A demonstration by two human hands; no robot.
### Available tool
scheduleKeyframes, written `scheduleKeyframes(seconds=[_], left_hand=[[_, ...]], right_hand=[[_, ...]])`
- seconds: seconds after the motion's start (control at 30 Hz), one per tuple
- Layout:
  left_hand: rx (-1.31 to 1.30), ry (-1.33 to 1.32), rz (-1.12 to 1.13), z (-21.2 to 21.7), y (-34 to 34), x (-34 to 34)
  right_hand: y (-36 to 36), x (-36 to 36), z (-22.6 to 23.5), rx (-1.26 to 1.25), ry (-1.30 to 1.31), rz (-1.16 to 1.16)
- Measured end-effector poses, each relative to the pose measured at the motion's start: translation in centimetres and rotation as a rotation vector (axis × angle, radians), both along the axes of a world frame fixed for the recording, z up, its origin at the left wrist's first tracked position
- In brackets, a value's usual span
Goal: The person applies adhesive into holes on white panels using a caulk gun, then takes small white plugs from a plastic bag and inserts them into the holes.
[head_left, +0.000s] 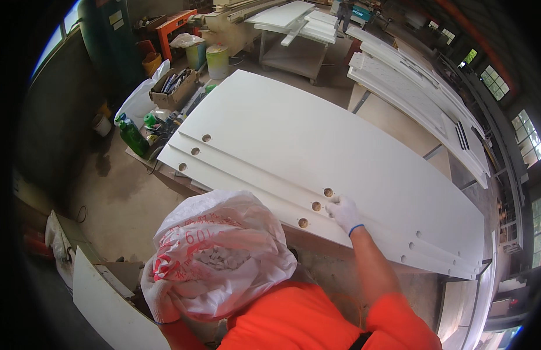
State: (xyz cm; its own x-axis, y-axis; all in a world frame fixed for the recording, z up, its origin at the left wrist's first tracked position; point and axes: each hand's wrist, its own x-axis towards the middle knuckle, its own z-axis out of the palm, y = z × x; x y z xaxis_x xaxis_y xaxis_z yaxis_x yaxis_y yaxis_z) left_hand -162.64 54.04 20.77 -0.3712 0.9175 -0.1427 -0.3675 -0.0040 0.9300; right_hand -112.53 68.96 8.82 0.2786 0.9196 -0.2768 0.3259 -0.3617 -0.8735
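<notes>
The person's right hand [344, 213], in a white glove, rests on the top white board [317, 146], fingers bent down beside a round hole [327, 192]. It grips nothing. Three long, flat white boards lie stacked like steps on the bench, each with round brown holes near its edge. The left hand [161, 300] is closed around a crinkly white plastic bag [221, 254] with red print, full of small pale pieces, held against the orange shirt.
</notes>
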Motion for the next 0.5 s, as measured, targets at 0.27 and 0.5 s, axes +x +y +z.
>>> scheduleKeyframes(seconds=[0.27, 0.5], left_hand=[[0.006, -0.001, 0.003, -1.3, 0.9, -0.9], [-0.034, -0.004, 0.066, -1.2, 0.5, 0.0]], right_hand=[[6.3, 3.6, -1.8, -0.039, -0.376, 0.075], [7.4, 3.7, -1.7, -0.070, -0.618, 0.218]])
